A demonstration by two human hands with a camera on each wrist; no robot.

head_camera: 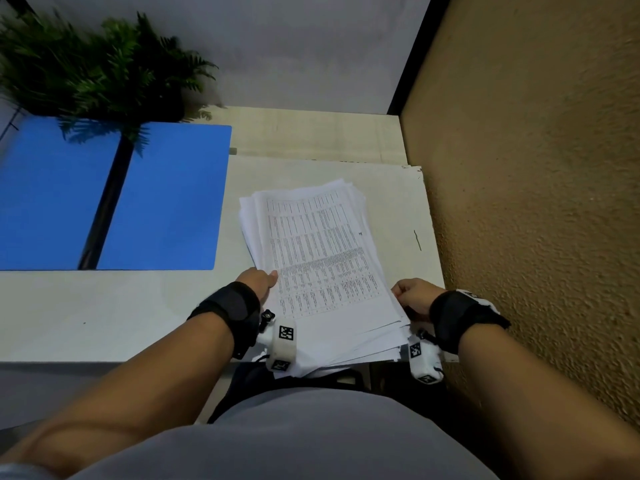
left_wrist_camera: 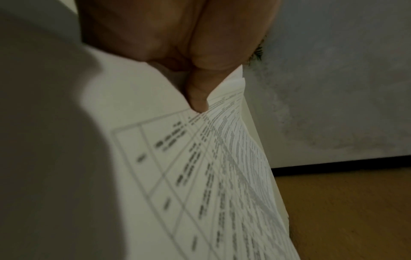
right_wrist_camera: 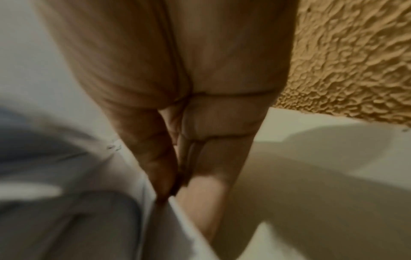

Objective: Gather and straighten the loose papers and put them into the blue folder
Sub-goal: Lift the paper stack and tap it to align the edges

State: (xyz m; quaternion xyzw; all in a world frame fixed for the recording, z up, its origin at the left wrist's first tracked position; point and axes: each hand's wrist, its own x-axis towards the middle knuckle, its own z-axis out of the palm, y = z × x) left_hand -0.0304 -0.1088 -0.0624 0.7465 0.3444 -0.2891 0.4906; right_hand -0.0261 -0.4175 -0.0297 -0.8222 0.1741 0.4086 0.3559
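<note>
A gathered but uneven paper stack [head_camera: 322,258] is pinched by the left hand [head_camera: 258,282] and right hand [head_camera: 414,296]; the blue folder [head_camera: 166,199], upper left, remains unfilled.

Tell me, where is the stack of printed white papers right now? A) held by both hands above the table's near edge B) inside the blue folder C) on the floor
A: the left hand and right hand hold the stack of printed white papers at its sides; the open blue plastic folder lies apart.
</note>
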